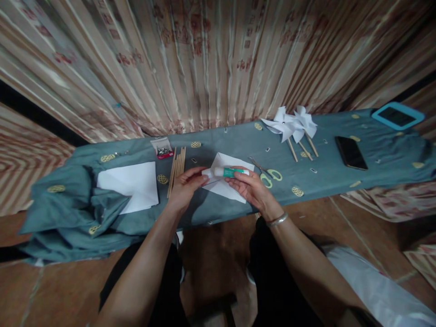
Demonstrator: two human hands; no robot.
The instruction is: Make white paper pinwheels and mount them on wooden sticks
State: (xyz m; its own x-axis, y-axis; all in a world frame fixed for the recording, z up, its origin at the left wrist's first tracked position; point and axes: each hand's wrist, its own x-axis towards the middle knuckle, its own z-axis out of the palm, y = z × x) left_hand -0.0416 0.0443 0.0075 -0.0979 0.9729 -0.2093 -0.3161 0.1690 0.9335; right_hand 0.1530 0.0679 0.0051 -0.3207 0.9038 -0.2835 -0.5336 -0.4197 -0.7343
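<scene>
My right hand (250,185) is closed around a green and white glue stick (231,172), held level over the table. At the stick's left end, my left hand (186,185) pinches a pale cap (206,173). Whether cap and stick still touch is hard to make out. Beneath both lies a cut piece of white paper (231,190) with pointed corners, partly covered by my fingers. Scissors with light green handles (266,180) rest just right of this paper. Several thin wooden sticks (177,168) lie beside my left hand.
A stack of white paper (145,181) lies at left, partly under bunched cloth (85,209). Behind the sticks stands a small box of metal pins (164,149). White paper pinwheels (289,125), a black phone (350,152) and a blue-framed device (398,116) lie on the right.
</scene>
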